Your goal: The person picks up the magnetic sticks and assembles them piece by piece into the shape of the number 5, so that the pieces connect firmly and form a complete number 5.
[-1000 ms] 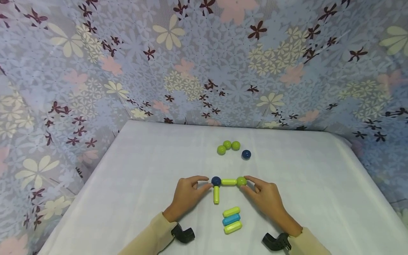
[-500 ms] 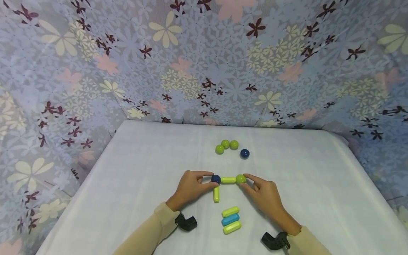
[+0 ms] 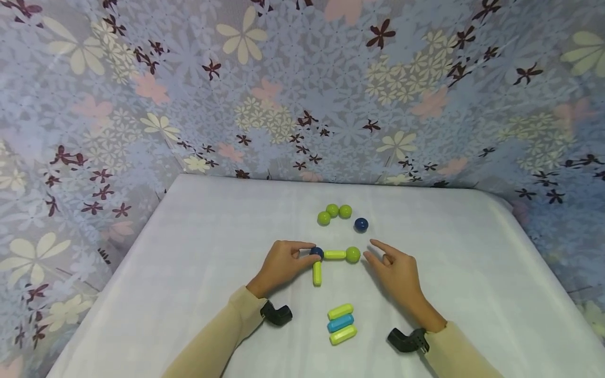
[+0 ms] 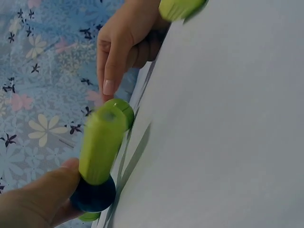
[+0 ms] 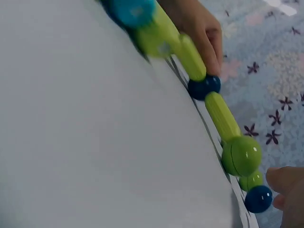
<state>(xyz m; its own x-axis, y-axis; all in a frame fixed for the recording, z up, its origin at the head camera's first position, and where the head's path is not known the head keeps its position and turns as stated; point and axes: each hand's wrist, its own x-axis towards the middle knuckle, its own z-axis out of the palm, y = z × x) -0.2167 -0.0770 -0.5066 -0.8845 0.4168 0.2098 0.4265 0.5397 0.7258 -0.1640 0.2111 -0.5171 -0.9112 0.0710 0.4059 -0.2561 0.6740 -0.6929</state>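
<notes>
In the head view my left hand (image 3: 285, 268) pinches a dark blue ball (image 3: 317, 254) between thumb and index finger. Two yellow-green rods join that ball: one rod (image 3: 334, 255) runs right to a green ball (image 3: 353, 255), the other rod (image 3: 317, 274) points toward me. My right hand (image 3: 396, 273) stays just right of the green ball, thumb and index finger apart, touching nothing. The right wrist view shows a gap between its thumb (image 5: 280, 179) and the green ball (image 5: 242, 156). Seen from the left wrist, the thumb (image 4: 57, 183) presses against the blue ball (image 4: 95, 194).
Nearer me lie two loose yellow-green rods (image 3: 343, 335) with a blue rod (image 3: 340, 323) between them. Beyond the joined pieces sit several green balls (image 3: 333, 210) and a loose dark blue ball (image 3: 361, 225). A flowered cloth (image 3: 302, 94) hangs behind the white table (image 3: 227, 220).
My left hand has closed its fingers on the blue ball. My right hand has let go of the green ball and drawn off to the right. The joined pieces have shifted slightly away from me.
</notes>
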